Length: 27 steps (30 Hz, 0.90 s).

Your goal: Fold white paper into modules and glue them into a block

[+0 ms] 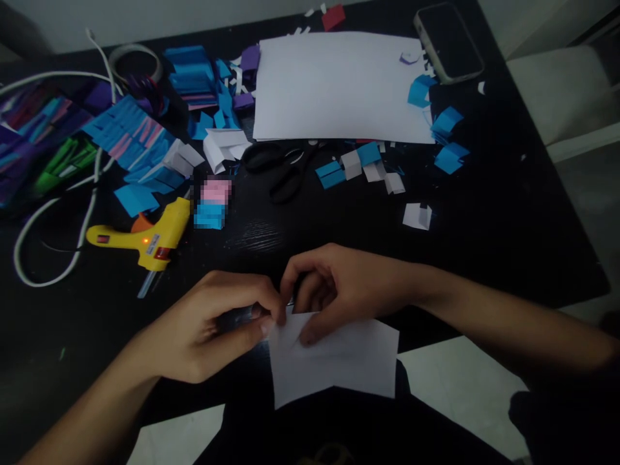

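Observation:
A white sheet of paper (pixel 339 361) with a crease near its middle hangs over the table's front edge, between my two hands. My left hand (pixel 217 329) pinches the sheet's upper left corner between thumb and index finger. My right hand (pixel 334 290) grips the sheet's top edge, its thumb on the near face and its other fingers curled behind. The fingertips of both hands almost meet at that corner. Part of the top edge is hidden by my right hand.
A yellow glue gun (pixel 157 239) with a lit orange light lies left on the black table (pixel 484 239). Black scissors (pixel 285 174), a stack of white paper (pixel 339 90), folded blue pieces (pixel 194 71), a tape roll (pixel 135 61), a white cable (pixel 24 271) and a phone (pixel 449 44) lie farther back.

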Tool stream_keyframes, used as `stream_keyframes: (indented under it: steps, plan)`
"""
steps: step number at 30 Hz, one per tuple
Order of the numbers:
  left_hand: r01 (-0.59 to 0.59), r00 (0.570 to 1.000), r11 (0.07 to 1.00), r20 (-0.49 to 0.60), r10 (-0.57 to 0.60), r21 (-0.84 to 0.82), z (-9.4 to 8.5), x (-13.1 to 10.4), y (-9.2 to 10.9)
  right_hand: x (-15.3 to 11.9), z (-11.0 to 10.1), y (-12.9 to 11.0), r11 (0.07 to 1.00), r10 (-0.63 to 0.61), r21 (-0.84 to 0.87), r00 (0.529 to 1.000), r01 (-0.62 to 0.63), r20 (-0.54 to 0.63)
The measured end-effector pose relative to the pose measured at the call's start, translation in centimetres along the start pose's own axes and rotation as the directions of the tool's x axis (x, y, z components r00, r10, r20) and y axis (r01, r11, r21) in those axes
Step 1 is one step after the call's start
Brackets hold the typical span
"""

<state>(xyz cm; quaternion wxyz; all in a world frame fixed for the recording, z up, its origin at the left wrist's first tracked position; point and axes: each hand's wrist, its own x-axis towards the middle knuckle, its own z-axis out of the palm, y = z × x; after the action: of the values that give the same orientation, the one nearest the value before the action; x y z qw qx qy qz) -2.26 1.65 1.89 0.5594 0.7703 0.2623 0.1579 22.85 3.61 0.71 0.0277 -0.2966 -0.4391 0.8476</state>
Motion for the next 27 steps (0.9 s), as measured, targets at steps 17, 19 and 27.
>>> stream_keyframes:
  steps: [17,19,27]
  plan:
    - [-0.043,0.999,0.998,-0.002,0.043,-0.049,0.31,0.17,-0.07,-0.01,-0.03,0.13,0.999,0.003,-0.039,0.998,-0.001,0.06]
    - [-0.044,0.999,0.998,-0.004,0.044,-0.05,0.32,0.21,-0.11,-0.03,-0.08,0.15,1.0,0.002,-0.026,0.998,-0.001,0.064]
    - [-0.034,0.999,0.998,-0.039,0.032,-0.046,0.2,0.09,-0.27,0.06,-0.16,0.32,0.998,-0.036,0.051,0.998,0.034,0.046]
